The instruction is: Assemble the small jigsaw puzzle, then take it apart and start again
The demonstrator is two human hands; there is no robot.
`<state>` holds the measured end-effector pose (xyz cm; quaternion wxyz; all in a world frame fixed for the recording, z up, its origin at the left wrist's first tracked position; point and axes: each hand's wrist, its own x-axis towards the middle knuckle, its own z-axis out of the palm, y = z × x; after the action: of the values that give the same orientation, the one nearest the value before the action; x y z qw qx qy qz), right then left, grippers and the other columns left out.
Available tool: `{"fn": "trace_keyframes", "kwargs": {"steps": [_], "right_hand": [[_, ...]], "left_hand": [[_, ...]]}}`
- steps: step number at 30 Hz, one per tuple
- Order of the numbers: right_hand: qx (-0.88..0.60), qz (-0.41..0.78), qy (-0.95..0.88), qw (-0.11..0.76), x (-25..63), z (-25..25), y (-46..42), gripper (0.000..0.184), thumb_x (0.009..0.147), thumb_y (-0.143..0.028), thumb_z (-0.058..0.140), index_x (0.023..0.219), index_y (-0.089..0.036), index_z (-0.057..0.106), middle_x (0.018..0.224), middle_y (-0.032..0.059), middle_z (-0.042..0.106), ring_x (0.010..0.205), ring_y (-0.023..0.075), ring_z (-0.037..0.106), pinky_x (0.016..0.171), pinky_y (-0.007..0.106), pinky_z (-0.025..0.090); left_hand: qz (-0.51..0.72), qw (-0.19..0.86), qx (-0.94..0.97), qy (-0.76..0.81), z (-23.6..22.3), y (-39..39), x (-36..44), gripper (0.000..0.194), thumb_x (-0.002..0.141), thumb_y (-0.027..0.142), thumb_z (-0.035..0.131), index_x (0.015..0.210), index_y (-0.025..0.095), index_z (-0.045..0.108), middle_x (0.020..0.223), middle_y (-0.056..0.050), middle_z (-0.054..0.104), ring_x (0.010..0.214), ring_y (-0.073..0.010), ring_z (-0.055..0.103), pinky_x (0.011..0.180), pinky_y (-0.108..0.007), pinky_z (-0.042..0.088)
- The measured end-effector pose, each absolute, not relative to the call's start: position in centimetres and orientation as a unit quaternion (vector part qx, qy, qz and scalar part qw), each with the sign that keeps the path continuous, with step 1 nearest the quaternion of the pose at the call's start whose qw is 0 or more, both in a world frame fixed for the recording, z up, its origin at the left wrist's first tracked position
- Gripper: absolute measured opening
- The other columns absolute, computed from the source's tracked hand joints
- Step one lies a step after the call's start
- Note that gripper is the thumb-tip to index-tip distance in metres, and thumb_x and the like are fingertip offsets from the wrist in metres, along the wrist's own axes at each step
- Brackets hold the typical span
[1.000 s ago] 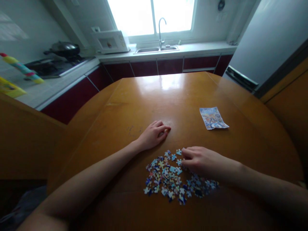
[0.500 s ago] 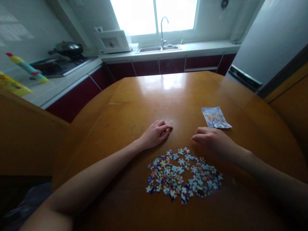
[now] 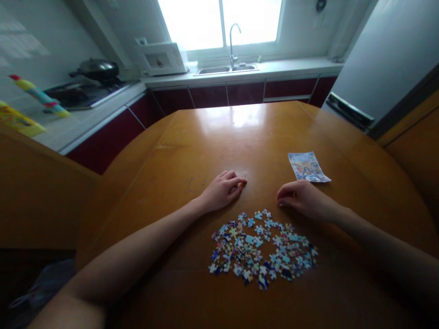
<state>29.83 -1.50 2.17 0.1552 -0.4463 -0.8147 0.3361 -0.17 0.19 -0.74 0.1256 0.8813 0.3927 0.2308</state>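
Note:
A loose heap of jigsaw pieces (image 3: 254,251), mostly light blue, white and dark blue, is spread on the wooden table in front of me. My left hand (image 3: 224,189) rests on the tabletop beyond the heap's left side. Its thumb and forefinger are closed together; whatever they may hold is hidden. To the right, just past the heap's far edge, my right hand (image 3: 300,197) is closed in a pinch with curled fingers. A tiny pale bit at its fingertips looks like a jigsaw piece, mostly hidden. Behind that hand lies a creased picture sheet (image 3: 307,165).
The wooden table (image 3: 212,141) has rounded sides. Past it run a counter with a sink (image 3: 226,69), a microwave (image 3: 164,59) and a stove with a lidded pan (image 3: 98,69). A fridge (image 3: 380,59) stands at the right.
My right hand has left the heap, moving away and to the right towards the picture sheet, then turned so its pinched fingers point down. My left hand has stayed in place.

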Motion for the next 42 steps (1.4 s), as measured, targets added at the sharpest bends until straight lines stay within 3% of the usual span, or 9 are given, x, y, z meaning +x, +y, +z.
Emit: {"fn": "trace_keyframes", "kwargs": {"steps": [5, 11, 21, 31, 42], "right_hand": [[-0.419, 0.277, -0.849, 0.162, 29.9, 1.2, -1.2, 0.010, 0.085, -0.019, 0.067, 0.080, -0.017, 0.075, 0.083, 0.0055, 0.069, 0.069, 0.0136, 0.060, 0.064, 0.026, 0.047], [-0.422, 0.281, -0.849, 0.151, 29.9, 1.1, -1.4, 0.012, 0.087, -0.020, 0.064, 0.082, -0.018, 0.074, 0.077, 0.0038, 0.070, 0.066, 0.0137, 0.060, 0.061, 0.026, 0.045], [-0.449, 0.250, -0.830, 0.217, 29.5, 1.9, -1.5, 0.019, 0.092, -0.024, 0.055, 0.088, -0.018, 0.073, 0.085, 0.0058, 0.074, 0.074, 0.0179, 0.066, 0.069, 0.031, 0.048], [-0.454, 0.252, -0.829, 0.208, 29.4, 1.1, -1.1, 0.018, 0.091, -0.024, 0.056, 0.090, -0.019, 0.073, 0.086, 0.0061, 0.075, 0.074, 0.0180, 0.066, 0.068, 0.030, 0.049], [-0.332, 0.270, -0.900, 0.080, 29.8, 3.4, -2.2, 0.017, 0.093, -0.020, 0.057, 0.079, -0.017, 0.067, 0.081, 0.0037, 0.066, 0.071, 0.0138, 0.058, 0.067, 0.026, 0.043]], "left_hand": [[0.233, 0.126, 0.882, 0.390, -0.7, 0.2, -0.1, 0.026, 0.099, 0.029, 0.052, 0.118, 0.023, 0.069, 0.100, -0.008, 0.063, 0.093, -0.0207, 0.055, 0.087, -0.037, 0.049], [0.238, 0.130, 0.879, 0.393, -0.5, 0.2, 0.0, 0.028, 0.099, 0.029, 0.052, 0.121, 0.024, 0.069, 0.099, -0.008, 0.063, 0.092, -0.0206, 0.056, 0.087, -0.038, 0.049], [0.233, 0.123, 0.882, 0.392, -0.5, 0.1, -0.1, 0.027, 0.099, 0.029, 0.051, 0.119, 0.023, 0.069, 0.097, -0.007, 0.063, 0.092, -0.0204, 0.056, 0.087, -0.037, 0.049], [0.237, 0.126, 0.881, 0.390, -0.7, 0.2, -0.2, 0.027, 0.099, 0.029, 0.051, 0.119, 0.024, 0.068, 0.096, -0.007, 0.062, 0.091, -0.0200, 0.055, 0.087, -0.037, 0.049], [0.233, 0.127, 0.880, 0.393, -0.2, 0.0, 0.0, 0.026, 0.099, 0.028, 0.052, 0.118, 0.022, 0.069, 0.096, -0.007, 0.062, 0.091, -0.0200, 0.056, 0.086, -0.036, 0.049]]}}
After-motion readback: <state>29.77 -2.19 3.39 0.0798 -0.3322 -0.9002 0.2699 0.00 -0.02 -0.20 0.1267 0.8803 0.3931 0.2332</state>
